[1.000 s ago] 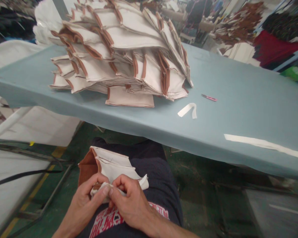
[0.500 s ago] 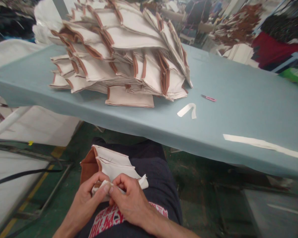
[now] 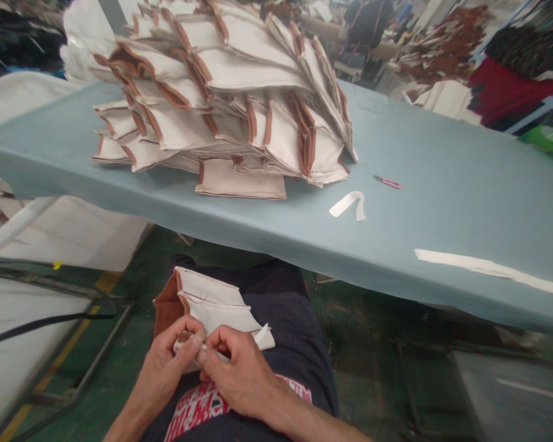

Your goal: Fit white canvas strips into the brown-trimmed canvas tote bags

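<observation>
A cream fabric piece with brown trim (image 3: 209, 301) lies on my lap, below the table's edge. My left hand (image 3: 168, 362) pinches its near edge from the left, fingers closed on the cloth. My right hand (image 3: 233, 368) grips the same edge from the right, thumb and fingers pressed together against my left fingertips. On the pale blue table (image 3: 442, 184) above stands a tall stack of similar cream and brown pieces (image 3: 225, 92).
A small pink tool (image 3: 388, 182), a short white strip (image 3: 349, 204) and a long white strip (image 3: 488, 269) lie on the table to the right of the stack. White sacks and black cables are at the left. Piles of fabric fill the background.
Both hands have worked slightly along the edge of the fabric piece on my lap; the cloth shifted a little to the right. Nothing on the table moved.
</observation>
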`<move>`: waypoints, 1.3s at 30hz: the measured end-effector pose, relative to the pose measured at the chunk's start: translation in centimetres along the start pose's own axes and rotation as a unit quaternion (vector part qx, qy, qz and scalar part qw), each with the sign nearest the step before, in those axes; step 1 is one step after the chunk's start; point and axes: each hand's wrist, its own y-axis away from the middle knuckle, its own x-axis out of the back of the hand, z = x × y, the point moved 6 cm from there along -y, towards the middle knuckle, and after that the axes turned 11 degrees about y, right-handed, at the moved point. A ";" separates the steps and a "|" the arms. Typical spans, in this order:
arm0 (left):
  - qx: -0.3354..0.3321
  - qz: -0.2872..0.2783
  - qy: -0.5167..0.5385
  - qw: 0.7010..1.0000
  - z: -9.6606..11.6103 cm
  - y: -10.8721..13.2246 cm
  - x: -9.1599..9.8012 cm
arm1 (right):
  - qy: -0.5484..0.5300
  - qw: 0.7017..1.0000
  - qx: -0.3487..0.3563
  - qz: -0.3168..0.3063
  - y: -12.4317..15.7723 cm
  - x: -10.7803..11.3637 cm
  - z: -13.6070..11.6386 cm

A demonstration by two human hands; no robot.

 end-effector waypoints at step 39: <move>-0.014 -0.006 0.013 1.000 -0.5 -0.2 0.2 | -0.011 0.999 0.031 0.005 -0.7 0.1 1.0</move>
